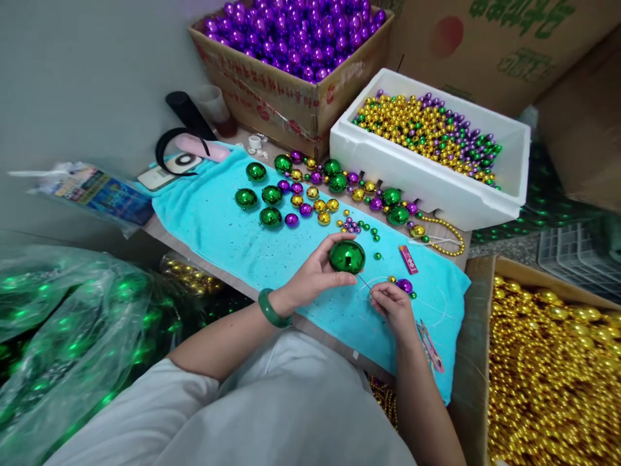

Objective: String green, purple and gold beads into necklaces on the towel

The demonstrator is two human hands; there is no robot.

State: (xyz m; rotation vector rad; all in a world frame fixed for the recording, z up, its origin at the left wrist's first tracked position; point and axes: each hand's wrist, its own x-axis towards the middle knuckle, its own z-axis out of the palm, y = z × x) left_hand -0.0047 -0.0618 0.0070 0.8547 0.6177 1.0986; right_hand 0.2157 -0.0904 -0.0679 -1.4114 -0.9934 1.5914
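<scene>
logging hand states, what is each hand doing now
left hand: closed on a shiny green round ball
right hand: fingers pinching a thin clear thread

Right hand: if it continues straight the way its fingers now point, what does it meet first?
Probably the large shiny green ball in the left hand; the right hand points up-left toward it, holding a thin thread.

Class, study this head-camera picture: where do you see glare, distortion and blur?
Head view: glare spots shine on the large green ball in the left hand and on the purple balls in the cardboard box; wide-lens bending curves the white foam box and turquoise towel; the plastic bags at the left edge look smeared.
</scene>
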